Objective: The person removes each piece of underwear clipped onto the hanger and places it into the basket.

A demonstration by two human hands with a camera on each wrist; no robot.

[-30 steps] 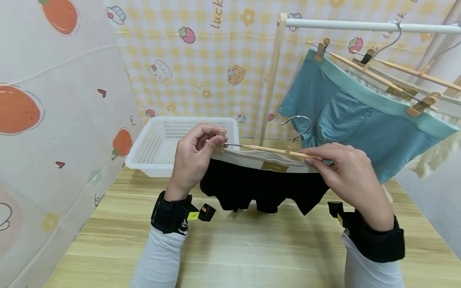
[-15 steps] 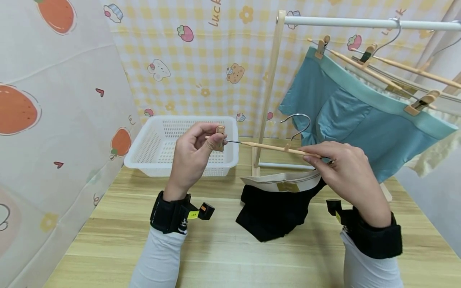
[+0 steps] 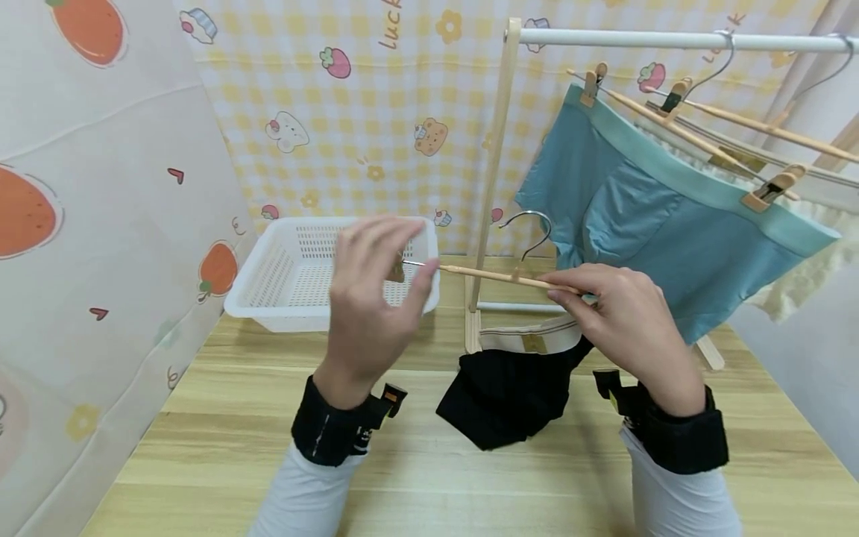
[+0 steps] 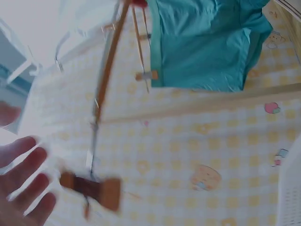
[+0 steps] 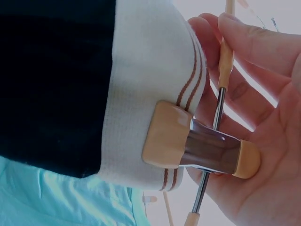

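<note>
My right hand (image 3: 617,321) pinches the wooden bar of a clip hanger (image 3: 493,276) near its right end. A black pair of boxer briefs (image 3: 510,395) with a pale waistband (image 5: 136,94) hangs by one side from the right clip (image 5: 167,136), close to my right palm. The other side droops low over the table. My left hand (image 3: 369,291), blurred, has its fingers spread beside the hanger's left end. In the left wrist view, the left clip (image 4: 110,194) holds no cloth and stands apart from my left fingertips (image 4: 44,200).
A white perforated basket (image 3: 248,307) stands behind my left hand. On the right is a rack with a wooden post (image 3: 493,149) and white rail (image 3: 624,39). Blue boxer briefs (image 3: 644,209) and a pale garment (image 3: 798,272) hang there. Below lies the wooden table (image 3: 221,425).
The briefs' left side has come out of the left clip and dropped. My left hand has let go of that clip and spread its fingers. The right hand keeps its hold.
</note>
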